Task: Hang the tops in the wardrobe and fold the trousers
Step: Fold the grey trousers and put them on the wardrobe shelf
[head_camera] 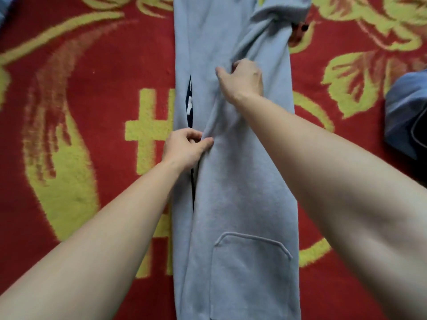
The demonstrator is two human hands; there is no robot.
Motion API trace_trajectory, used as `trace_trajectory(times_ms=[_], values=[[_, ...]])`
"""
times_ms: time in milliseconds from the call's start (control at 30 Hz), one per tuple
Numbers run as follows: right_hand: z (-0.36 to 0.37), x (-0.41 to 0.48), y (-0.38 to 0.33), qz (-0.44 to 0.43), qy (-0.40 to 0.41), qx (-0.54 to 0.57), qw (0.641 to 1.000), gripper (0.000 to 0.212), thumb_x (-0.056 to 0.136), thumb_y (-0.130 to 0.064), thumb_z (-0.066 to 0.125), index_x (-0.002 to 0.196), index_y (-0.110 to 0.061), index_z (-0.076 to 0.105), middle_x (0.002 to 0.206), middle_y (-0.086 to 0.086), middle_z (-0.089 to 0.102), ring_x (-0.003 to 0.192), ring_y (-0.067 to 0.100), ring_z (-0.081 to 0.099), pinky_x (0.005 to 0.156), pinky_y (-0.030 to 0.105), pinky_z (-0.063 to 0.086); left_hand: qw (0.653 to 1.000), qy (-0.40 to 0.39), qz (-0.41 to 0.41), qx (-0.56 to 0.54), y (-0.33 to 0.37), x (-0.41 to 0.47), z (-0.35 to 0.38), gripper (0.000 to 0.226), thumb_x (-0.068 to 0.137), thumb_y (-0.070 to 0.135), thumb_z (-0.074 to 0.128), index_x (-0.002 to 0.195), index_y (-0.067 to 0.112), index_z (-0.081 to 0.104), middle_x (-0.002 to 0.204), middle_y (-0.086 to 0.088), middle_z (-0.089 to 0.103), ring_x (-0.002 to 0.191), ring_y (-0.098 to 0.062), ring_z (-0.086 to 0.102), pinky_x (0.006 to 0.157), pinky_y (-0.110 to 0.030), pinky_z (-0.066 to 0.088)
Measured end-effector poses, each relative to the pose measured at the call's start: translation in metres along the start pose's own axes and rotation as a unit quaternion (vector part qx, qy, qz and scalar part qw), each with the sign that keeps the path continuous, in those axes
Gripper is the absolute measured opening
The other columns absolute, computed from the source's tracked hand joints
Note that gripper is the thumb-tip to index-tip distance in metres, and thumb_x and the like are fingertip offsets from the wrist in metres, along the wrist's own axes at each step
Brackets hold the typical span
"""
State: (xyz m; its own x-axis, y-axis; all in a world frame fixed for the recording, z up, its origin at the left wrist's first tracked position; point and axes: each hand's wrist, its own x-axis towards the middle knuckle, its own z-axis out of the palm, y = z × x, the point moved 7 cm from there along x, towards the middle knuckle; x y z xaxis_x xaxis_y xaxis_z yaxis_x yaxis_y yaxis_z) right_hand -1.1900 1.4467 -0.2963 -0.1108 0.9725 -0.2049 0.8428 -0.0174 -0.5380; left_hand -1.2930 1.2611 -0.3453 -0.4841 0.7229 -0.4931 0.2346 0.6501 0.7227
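Two grips on the trousers (242,192): left hand (184,148) pinches the leg edge, right hand (242,79) bunches cloth; edges should lie flush before folding.

The grey trousers (242,181) run off top and bottom edges. In the dark gap left of centre, white lettering (190,105) is unreadable. The right edge cuts a blue garment (406,116).
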Motion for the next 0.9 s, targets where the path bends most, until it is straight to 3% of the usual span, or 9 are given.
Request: trace_trajectory(times_ms=[100,167,267,367,500,600,700,800,900], values=[[0.007,0.016,0.001,0.049,-0.015,0.007,0.999,0.029,0.09,-0.028,0.054,0.108,-0.01,0.069,0.115,0.013,0.068,0.11,0.03,0.061,0.082,0.026,0.045,0.994,-0.034,-0.014,-0.107,0.003,0.001,0.001,0.013,0.078,0.025,0.081,0.082,0.016,0.072,0.071,0.004,0.064,0.063,-0.008,0.056,0.065,-0.022,0.046],[0.006,0.022,-0.013,0.044,-0.008,0.053,0.998,0.02,0.09,-0.024,0.053,0.097,-0.01,0.066,0.1,0.014,0.064,0.095,0.028,0.058,0.078,0.023,0.039,0.981,-0.047,-0.049,-0.184,0.001,0.0,-0.006,0.013,0.079,0.019,0.078,0.074,0.019,0.067,0.059,0.011,0.061,0.048,-0.002,0.05,0.047,-0.016,0.038],[0.01,0.015,-0.056,-0.064,0.011,0.147,0.987,0.004,0.092,-0.02,0.057,0.092,-0.02,0.06,0.085,0.0,0.055,0.081,0.011,0.047,0.073,0.02,0.033,0.953,-0.034,-0.088,-0.287,-0.012,-0.002,-0.018,0.019,0.081,0.013,0.075,0.071,0.021,0.061,0.068,0.001,0.06,0.056,-0.01,0.049,0.047,-0.022,0.032],[0.041,0.004,-0.081,-0.164,-0.079,0.132,0.974,0.015,0.096,-0.014,0.056,0.085,-0.017,0.064,0.087,0.005,0.06,0.085,0.014,0.051,0.079,0.027,0.038,0.939,0.023,-0.097,-0.329,-0.022,-0.005,-0.025,0.023,0.08,0.006,0.075,0.071,0.018,0.057,0.074,-0.007,0.061,0.063,-0.014,0.053,0.053,-0.025,0.04],[0.073,0.011,-0.07,-0.119,-0.198,0.11,0.967,0.027,0.094,-0.004,0.046,0.075,-0.022,0.049,0.072,0.001,0.051,0.075,0.017,0.049,0.073,0.035,0.044,0.986,0.145,0.006,-0.076,-0.005,-0.002,-0.043,0.017,0.075,0.02,0.071,0.078,0.018,0.055,0.075,0.002,0.055,0.065,-0.01,0.049,0.067,-0.03,0.042],[0.063,0.032,-0.054,-0.023,-0.161,0.214,0.963,0.023,0.093,-0.008,0.05,0.105,-0.011,0.069,0.085,0.009,0.07,0.079,0.02,0.065,0.082,0.042,0.055,0.959,0.208,0.106,0.159,0.018,0.01,-0.061,0.058,0.071,0.051,0.062,0.117,0.017,0.052,0.12,-0.01,0.049,0.114,-0.026,0.045,0.1,-0.038,0.033],[0.03,0.064,-0.041,0.034,-0.042,0.228,0.972,0.039,0.092,-0.018,0.056,0.13,-0.008,0.058,0.111,0.012,0.071,0.103,0.023,0.068,0.097,0.04,0.051,0.944,0.127,0.112,0.285,0.032,0.066,-0.067,0.109,0.07,0.082,0.047,0.153,0.021,0.012,0.161,-0.013,0.003,0.149,-0.026,-0.002,0.118,-0.046,-0.004],[0.009,0.091,-0.026,0.136,0.047,0.287,0.947,0.053,0.086,-0.036,0.066,0.129,-0.009,0.05,0.12,0.01,0.066,0.112,0.026,0.063,0.1,0.038,0.048,0.939,0.022,0.054,0.34,0.023,0.108,-0.062,0.12,0.063,0.096,0.024,0.151,0.028,-0.02,0.157,-0.011,-0.03,0.144,-0.023,-0.03,0.114,-0.056,-0.016],[0.021,0.11,-0.022,0.22,0.024,0.394,0.892,0.058,0.079,-0.043,0.074,0.121,-0.009,0.053,0.117,0.012,0.068,0.105,0.03,0.068,0.092,0.043,0.056,0.929,0.003,0.057,0.365,0.012,0.118,-0.054,0.117,0.061,0.098,0.011,0.148,0.029,-0.028,0.153,-0.011,-0.037,0.141,-0.024,-0.037,0.109,-0.059,-0.019]])
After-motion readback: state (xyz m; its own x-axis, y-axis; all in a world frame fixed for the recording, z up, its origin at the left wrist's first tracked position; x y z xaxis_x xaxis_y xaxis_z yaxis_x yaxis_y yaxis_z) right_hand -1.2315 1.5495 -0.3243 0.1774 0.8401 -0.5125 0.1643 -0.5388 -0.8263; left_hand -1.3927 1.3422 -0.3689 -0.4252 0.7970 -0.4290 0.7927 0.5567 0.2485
